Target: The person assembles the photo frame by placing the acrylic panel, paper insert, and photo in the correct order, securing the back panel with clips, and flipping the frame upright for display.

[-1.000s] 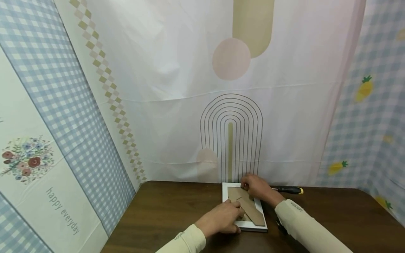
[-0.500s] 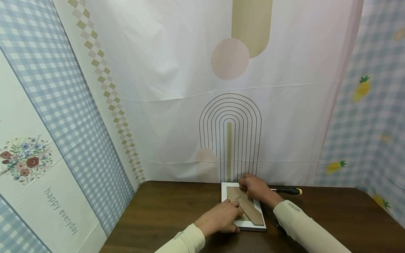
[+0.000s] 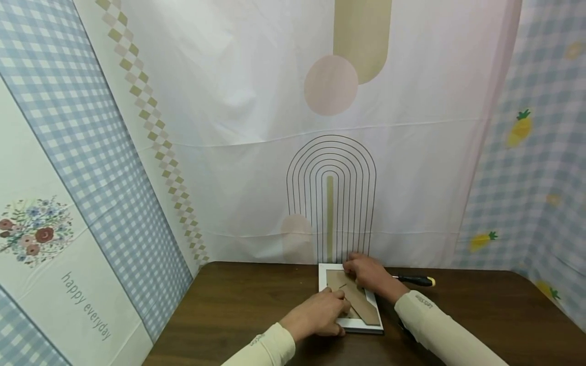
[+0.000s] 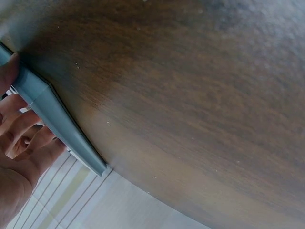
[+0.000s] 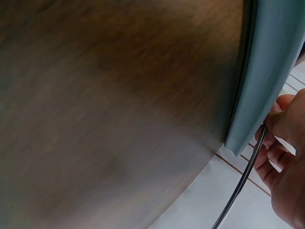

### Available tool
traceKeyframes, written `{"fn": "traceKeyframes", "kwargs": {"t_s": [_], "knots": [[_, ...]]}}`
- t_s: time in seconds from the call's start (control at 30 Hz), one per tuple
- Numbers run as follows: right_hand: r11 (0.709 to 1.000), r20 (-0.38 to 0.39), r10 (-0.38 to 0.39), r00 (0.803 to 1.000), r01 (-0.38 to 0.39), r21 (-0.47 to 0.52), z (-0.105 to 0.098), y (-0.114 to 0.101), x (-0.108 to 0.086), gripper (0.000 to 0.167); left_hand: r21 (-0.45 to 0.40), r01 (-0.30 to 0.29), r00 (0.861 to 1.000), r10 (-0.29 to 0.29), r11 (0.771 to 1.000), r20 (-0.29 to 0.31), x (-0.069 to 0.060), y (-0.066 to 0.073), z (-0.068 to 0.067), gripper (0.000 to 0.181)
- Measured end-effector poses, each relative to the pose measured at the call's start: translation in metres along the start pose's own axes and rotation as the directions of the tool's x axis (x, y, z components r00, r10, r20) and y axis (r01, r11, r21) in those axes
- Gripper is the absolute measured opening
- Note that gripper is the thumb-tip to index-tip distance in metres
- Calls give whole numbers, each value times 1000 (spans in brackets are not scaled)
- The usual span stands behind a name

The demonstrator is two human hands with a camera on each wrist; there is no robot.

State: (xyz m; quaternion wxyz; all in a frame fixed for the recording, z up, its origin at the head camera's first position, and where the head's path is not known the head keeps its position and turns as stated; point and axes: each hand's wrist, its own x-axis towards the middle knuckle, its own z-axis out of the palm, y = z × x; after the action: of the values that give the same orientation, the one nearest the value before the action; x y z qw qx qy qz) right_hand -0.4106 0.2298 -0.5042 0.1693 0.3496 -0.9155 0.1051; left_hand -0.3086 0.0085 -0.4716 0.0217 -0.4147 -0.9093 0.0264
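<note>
A white picture frame [image 3: 322, 280] lies on the table with a brown backing board inside, and a loose-edged brown flap [image 3: 364, 306] slants across it. My left hand [image 3: 317, 312] grips the near left part, fingers bent over the board. In the left wrist view, the left thumb presses the grey-blue frame side [image 4: 62, 119] and the fingers [image 4: 40, 140] curl over it. At the far right corner, my right hand [image 3: 372, 274] has its fingers curled on the frame edge. In the right wrist view, a thin dark rod [image 5: 239, 187] runs to the right hand [image 5: 290, 157]; its fingertips are partly hidden.
A screwdriver with a black and yellow handle [image 3: 416, 280] lies right of the frame near the table's back edge. Something dark, partly hidden, is under the right sleeve [image 3: 428, 315]. A patterned cloth [image 3: 242, 193] hangs behind the brown table [image 3: 247, 295].
The whole head view has shifted slightly, so things stand a little further left. Both hands keep nearly the same places on the frame.
</note>
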Motion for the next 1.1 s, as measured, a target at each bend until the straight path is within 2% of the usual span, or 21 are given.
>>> {"fn": "traceKeyframes", "kwargs": {"t_s": [0.13, 0.27, 0.37, 0.47, 0.6, 0.8, 0.93, 1.0, 1.1], "knots": [[999, -7, -21, 1000, 21, -35, 3, 1, 0, 40, 4, 1, 1000, -1, 1000, -2, 0, 0, -1, 34], [996, -72, -84, 994, 81, -39, 10, 9, -1, 43, 18, -8, 1000, 8, 1000, -10, 1, -1, -2, 34], [990, -121, -137, 983, 131, -56, 27, 26, -1, 47, 17, -12, 1000, 12, 1000, -9, 1, -1, -2, 34], [986, -135, -161, 978, 156, -53, 29, 29, -2, 47, 10, -10, 1000, 10, 1000, -2, 2, -2, -1, 35], [984, -136, -173, 975, 167, -58, 16, 17, -2, 44, 16, -8, 1000, 8, 1000, 0, 2, -1, -1, 35], [977, -114, -131, 985, 109, -183, 8, -1, -5, 30, 16, -9, 1000, 8, 1000, 4, 1, 1, 0, 35], [961, -84, -106, 991, 80, -266, 7, -8, -6, 20, 18, -6, 1000, 6, 1000, 9, 1, 1, -1, 35], [949, -68, -105, 992, 79, -304, 6, -11, -7, 20, 19, -4, 1000, 3, 1000, 11, 1, 1, -1, 35], [926, -54, -117, 992, 89, -367, 6, -12, -9, 31, 18, -3, 1000, 3, 1000, 13, 2, 2, 0, 35]]}}
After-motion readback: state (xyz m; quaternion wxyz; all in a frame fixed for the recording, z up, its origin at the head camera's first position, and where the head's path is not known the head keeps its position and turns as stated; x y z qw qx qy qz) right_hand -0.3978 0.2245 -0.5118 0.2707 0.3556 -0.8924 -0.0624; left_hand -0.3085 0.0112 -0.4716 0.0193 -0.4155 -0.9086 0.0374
